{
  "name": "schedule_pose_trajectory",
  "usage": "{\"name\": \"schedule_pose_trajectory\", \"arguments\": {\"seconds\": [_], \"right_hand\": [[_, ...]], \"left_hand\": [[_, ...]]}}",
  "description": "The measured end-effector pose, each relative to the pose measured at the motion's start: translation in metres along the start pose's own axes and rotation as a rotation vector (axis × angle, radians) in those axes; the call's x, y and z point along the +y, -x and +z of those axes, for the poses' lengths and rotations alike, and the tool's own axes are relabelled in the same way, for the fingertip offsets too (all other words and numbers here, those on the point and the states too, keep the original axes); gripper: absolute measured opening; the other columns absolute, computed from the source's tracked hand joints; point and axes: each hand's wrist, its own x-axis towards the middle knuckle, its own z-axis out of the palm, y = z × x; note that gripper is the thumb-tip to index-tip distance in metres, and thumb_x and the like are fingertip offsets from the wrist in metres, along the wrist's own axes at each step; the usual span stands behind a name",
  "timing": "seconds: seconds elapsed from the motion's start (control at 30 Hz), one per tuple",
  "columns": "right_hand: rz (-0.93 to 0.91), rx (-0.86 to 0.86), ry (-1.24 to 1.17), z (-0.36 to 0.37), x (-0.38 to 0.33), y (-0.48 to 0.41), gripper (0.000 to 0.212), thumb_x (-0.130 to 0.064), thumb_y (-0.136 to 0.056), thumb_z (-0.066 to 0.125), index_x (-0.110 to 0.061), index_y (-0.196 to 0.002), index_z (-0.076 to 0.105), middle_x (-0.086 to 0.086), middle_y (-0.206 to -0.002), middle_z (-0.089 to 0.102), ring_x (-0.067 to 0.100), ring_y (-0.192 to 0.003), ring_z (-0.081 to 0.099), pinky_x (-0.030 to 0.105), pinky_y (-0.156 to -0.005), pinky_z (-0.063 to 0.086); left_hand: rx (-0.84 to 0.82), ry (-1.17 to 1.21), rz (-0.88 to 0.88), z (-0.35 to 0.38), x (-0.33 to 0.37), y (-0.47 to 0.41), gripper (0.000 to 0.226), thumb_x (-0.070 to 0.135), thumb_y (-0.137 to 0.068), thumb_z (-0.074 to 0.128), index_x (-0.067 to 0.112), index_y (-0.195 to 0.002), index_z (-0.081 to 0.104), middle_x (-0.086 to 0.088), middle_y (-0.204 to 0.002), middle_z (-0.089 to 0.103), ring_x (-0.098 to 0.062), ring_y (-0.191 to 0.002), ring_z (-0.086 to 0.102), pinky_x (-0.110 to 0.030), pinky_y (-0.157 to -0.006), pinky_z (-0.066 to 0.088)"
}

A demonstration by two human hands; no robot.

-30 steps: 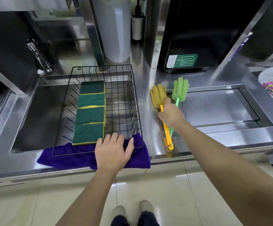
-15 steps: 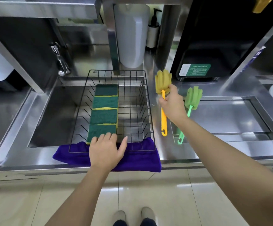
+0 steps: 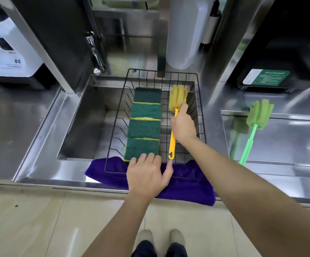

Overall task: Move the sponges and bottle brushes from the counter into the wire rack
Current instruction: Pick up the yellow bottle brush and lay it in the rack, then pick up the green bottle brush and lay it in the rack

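Observation:
A black wire rack sits over the sink with its front on a purple cloth. Several green sponges lie in a row along the rack's left half. My right hand is shut on the handle of the yellow bottle brush, which is inside the rack's right half, its foam head toward the back. My left hand rests flat on the rack's front edge and the cloth, fingers apart. The green bottle brush lies on the steel counter to the right.
A faucet stands at the back left of the sink. A white cylinder hangs behind the rack. A black appliance with a green label is at the back right, a white machine at the far left.
My right hand lifted the yellow brush off the counter and carried it left into the rack. The green brush stayed on the counter. My left hand kept its place on the rack's front.

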Motion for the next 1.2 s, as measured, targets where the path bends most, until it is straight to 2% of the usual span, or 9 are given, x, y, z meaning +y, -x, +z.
{"name": "schedule_pose_trajectory", "arguments": {"seconds": [0.07, 0.27, 0.43, 0.57, 0.73, 0.97, 1.1, 1.2], "right_hand": [[0.033, -0.033, 0.004, 0.013, 0.003, 0.0, 0.048, -0.01, -0.097, 0.038, -0.004, -0.141, 0.019, 0.026, -0.108, 0.065, 0.042, -0.096, 0.063, 0.043, -0.075, 0.047], [-0.019, -0.142, 0.045, 0.03, 0.008, -0.002, 0.051, -0.012, -0.097, 0.041, -0.005, -0.142, 0.017, 0.026, -0.1, 0.066, 0.039, -0.083, 0.061, 0.036, -0.063, 0.038], [-0.061, -0.163, 0.091, 0.027, 0.009, -0.004, 0.039, -0.016, -0.098, 0.038, -0.005, -0.134, 0.025, 0.025, -0.098, 0.066, 0.037, -0.081, 0.061, 0.036, -0.062, 0.039], [-0.075, -0.207, 0.126, 0.023, 0.01, -0.006, 0.029, -0.018, -0.097, 0.04, -0.005, -0.122, 0.031, 0.023, -0.099, 0.065, 0.04, -0.087, 0.062, 0.036, -0.062, 0.039], [-0.047, -0.266, 0.174, 0.01, 0.008, -0.006, 0.033, -0.02, -0.096, 0.038, -0.009, -0.126, 0.03, 0.021, -0.107, 0.063, 0.036, -0.09, 0.06, 0.036, -0.067, 0.042], [-0.077, -0.057, 0.199, -0.043, 0.004, 0.003, 0.031, -0.024, -0.096, 0.039, -0.008, -0.122, 0.041, 0.02, -0.113, 0.063, 0.039, -0.1, 0.059, 0.038, -0.071, 0.04], [-0.065, 0.063, 0.2, -0.085, 0.015, 0.014, 0.028, -0.022, -0.096, 0.039, -0.004, -0.115, 0.051, 0.024, -0.114, 0.063, 0.042, -0.103, 0.058, 0.04, -0.079, 0.046], [0.003, 0.128, 0.211, -0.107, 0.037, 0.019, 0.026, -0.019, -0.095, 0.039, -0.002, -0.11, 0.052, 0.025, -0.112, 0.064, 0.041, -0.1, 0.06, 0.038, -0.073, 0.044]], "left_hand": [[0.002, 0.006, 0.0, 0.0, 0.0, 0.001, 0.046, 0.043, -0.09, 0.046, 0.013, -0.057, 0.056, -0.001, -0.054, 0.05, -0.022, -0.052, 0.049, -0.03, -0.051, 0.033], [0.001, 0.016, 0.014, 0.001, 0.001, 0.002, 0.043, 0.043, -0.089, 0.049, 0.014, -0.058, 0.057, 0.0, -0.054, 0.05, -0.021, -0.052, 0.048, -0.03, -0.051, 0.034], [0.001, 0.012, 0.014, 0.0, 0.001, 0.001, 0.044, 0.042, -0.09, 0.048, 0.014, -0.058, 0.056, 0.001, -0.054, 0.048, -0.021, -0.051, 0.047, -0.03, -0.05, 0.034], [-0.008, 0.013, 0.02, -0.001, 0.001, 0.0, 0.044, 0.042, -0.09, 0.048, 0.014, -0.057, 0.056, 0.0, -0.053, 0.048, -0.021, -0.051, 0.046, -0.03, -0.05, 0.033], [-0.039, 0.018, 0.019, -0.003, 0.001, -0.001, 0.043, 0.041, -0.09, 0.048, 0.014, -0.057, 0.056, 0.0, -0.053, 0.048, -0.022, -0.051, 0.047, -0.03, -0.05, 0.032], [-0.115, 0.008, 0.031, -0.008, 0.001, -0.004, 0.046, 0.04, -0.091, 0.044, 0.013, -0.057, 0.06, -0.001, -0.053, 0.051, -0.023, -0.05, 0.05, -0.03, -0.049, 0.034], [-0.116, 0.002, 0.058, -0.01, 0.001, -0.003, 0.05, 0.042, -0.092, 0.041, 0.011, -0.056, 0.059, -0.003, -0.052, 0.052, -0.025, -0.049, 0.051, -0.03, -0.049, 0.035], [-0.161, 0.005, 0.067, -0.011, 0.005, -0.004, 0.055, 0.046, -0.092, 0.039, 0.009, -0.058, 0.061, -0.005, -0.055, 0.054, -0.028, -0.052, 0.053, -0.033, -0.053, 0.037]]}}
